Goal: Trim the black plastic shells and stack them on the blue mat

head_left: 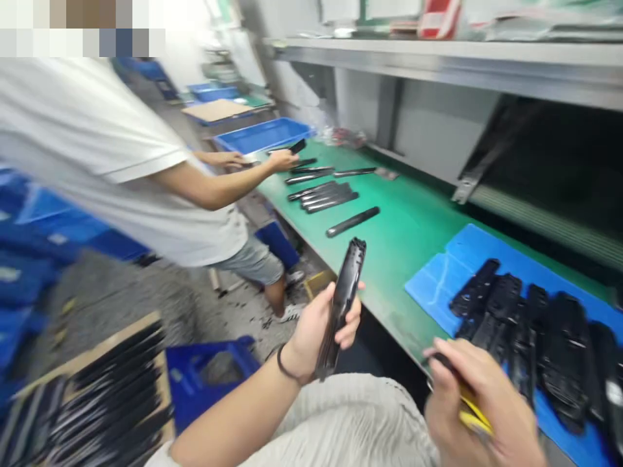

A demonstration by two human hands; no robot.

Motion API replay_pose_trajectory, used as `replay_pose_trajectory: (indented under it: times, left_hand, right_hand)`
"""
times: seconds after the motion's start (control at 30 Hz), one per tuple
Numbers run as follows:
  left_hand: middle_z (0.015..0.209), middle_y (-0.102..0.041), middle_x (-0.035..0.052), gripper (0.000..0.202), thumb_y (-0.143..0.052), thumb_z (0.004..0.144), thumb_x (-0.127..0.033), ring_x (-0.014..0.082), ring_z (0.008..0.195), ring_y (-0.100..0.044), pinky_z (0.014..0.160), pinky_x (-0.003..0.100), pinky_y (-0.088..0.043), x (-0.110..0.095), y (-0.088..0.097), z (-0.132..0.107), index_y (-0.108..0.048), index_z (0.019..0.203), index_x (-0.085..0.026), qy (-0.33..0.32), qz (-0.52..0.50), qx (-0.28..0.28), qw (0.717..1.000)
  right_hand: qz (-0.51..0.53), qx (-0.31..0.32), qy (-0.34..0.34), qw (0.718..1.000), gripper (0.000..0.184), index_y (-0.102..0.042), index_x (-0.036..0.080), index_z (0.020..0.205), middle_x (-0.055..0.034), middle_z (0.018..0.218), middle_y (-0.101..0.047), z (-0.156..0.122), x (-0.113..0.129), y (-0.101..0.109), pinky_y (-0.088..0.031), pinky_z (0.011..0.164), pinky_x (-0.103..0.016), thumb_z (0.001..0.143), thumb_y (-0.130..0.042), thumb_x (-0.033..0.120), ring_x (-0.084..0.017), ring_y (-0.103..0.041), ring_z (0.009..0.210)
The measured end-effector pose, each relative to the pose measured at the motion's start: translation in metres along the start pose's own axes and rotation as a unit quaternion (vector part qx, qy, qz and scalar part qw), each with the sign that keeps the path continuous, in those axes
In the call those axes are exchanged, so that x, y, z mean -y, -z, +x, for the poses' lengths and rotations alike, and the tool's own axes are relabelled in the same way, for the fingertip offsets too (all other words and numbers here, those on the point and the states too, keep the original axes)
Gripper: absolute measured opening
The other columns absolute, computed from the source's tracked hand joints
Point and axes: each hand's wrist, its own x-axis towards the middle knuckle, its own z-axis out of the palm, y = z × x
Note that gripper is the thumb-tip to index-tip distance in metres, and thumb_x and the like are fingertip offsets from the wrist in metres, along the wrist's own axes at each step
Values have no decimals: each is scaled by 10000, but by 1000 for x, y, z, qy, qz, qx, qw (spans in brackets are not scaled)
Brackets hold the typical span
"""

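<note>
My left hand (309, 334) is wrapped around a long, glossy black plastic part (348, 279). The part is held tilted in front of my body, its upper end beside the table edge. On the right, my right hand (491, 395) grips a yellow-and-black handled tool (471, 410); its working end is blurred, so I cannot tell its exact kind. Just beyond that hand, several black plastic parts (562, 357) lie on a blue sheet (438, 279) at the table's right side.
A co-worker's hand (283, 160) holds a black part at the far end of the green table (413, 240), where several similar parts (328, 196) lie near a blue bin (263, 135). A cardboard box (158, 324) of black parts stands lower left. A shelf (438, 61) overhangs the table.
</note>
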Motion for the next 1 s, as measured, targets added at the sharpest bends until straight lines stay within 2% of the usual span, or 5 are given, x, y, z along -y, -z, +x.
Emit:
replay_pose_trajectory:
  times: [0.13,0.23,0.53,0.8,1.0]
  left_hand:
    - [724,-483,-16,411,-338,1082,-436,62,454,-375,426,162,-361,-34,21,-11,-620,1117,-139,-118,-91,-81,985]
    - [718,-472,-23,384,-333,1089,-429,59,451,-358,416,153,-336,-38,20,-15,-601,1104,-153,-166,-107,-114,974]
    - [727,-468,-30,257,-463,1056,-414,63,468,-375,414,156,-331,-17,10,-7,-564,1064,-177,-198,-111,-134,965]
    - [680,-430,-35,293,-452,1020,-423,62,427,-319,362,150,-293,-27,24,-11,-599,1036,-170,-101,-86,-5,991]
    - [662,-416,-46,422,-432,1037,-554,51,394,-227,323,149,-237,-29,33,-18,-609,1109,-178,-79,-65,72,992]
  right_hand:
    - [87,82,22,993,479,-546,245,1438,-51,903,-722,-11,11,-81,-573,661,-321,975,-655,191,-187,-687,732]
    - [160,153,81,972,293,-610,217,1240,-66,942,-704,-18,21,-110,-535,665,-305,957,-672,175,-185,-673,796]
    - [-21,135,256,957,215,-635,115,1106,-120,886,-720,-33,29,-95,-358,571,-335,902,-697,86,-194,-572,661]
    - [147,190,139,961,203,-598,199,985,-49,817,-644,-37,30,-83,-468,612,-291,925,-544,13,-164,-618,705]
    - [126,173,37,976,450,-587,227,1389,-103,1093,-711,-21,26,-79,-575,723,-318,959,-581,94,-209,-704,937]
